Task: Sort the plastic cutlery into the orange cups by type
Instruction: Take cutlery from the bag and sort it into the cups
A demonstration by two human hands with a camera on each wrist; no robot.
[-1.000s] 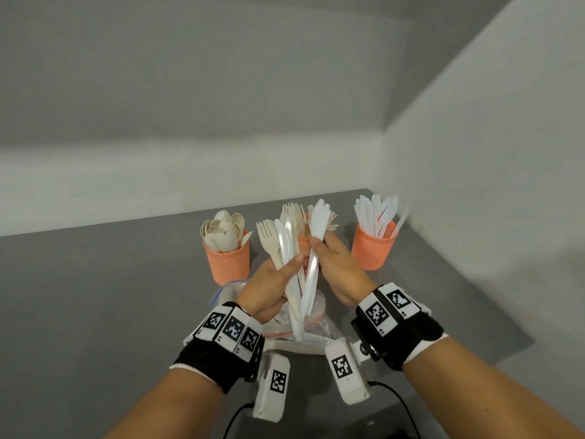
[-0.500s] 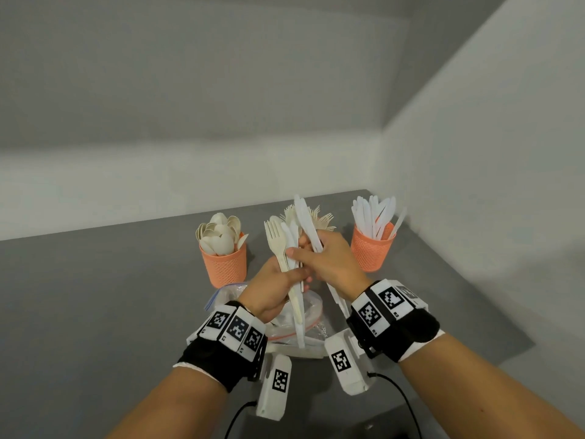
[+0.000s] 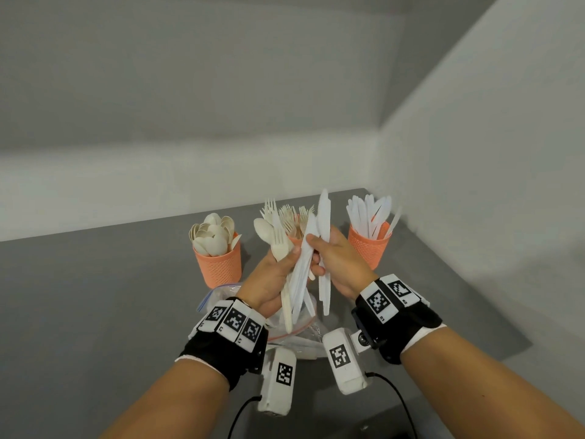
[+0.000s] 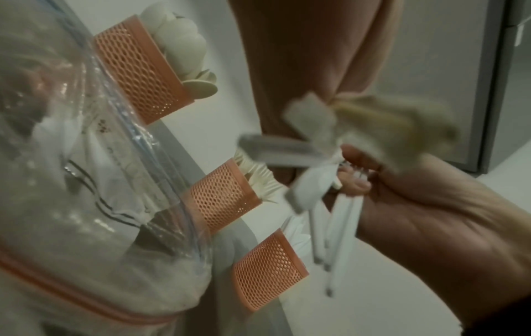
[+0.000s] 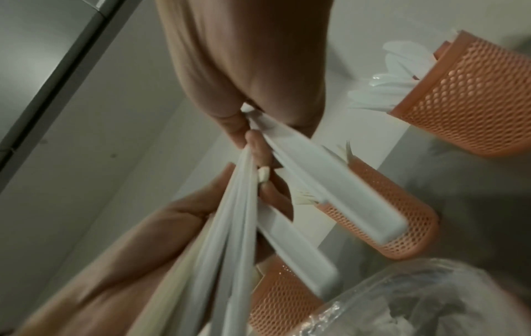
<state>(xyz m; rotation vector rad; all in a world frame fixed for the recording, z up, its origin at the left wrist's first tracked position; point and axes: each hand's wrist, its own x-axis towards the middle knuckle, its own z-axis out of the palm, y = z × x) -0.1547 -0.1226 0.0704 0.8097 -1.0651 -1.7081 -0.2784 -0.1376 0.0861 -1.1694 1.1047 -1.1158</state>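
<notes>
My left hand [image 3: 286,259] grips a bundle of mixed cutlery [image 3: 278,245]: a cream fork, a spoon and white knives, heads up. Touching it on the right, my right hand [image 3: 318,248] pinches a white knife [image 3: 324,217] held upright, with a second white handle [image 5: 301,247] blurred beside it in the right wrist view. Three orange mesh cups stand behind the hands. The left cup [image 3: 218,269] holds spoons, the middle cup [image 3: 296,240], mostly hidden, holds forks, and the right cup [image 3: 368,248] holds white knives. The left wrist view shows the bundle's handles [image 4: 333,231] hanging below the fist.
A clear zip bag [image 3: 218,294] with more cutlery lies on the grey table [image 3: 95,296] right under my hands. White walls close the table's back and right sides; the knife cup stands near the right wall.
My right hand has drawn a white knife out of the left hand's bundle and turned it upright, a little to the right. The left hand still holds the bundle in the same place.
</notes>
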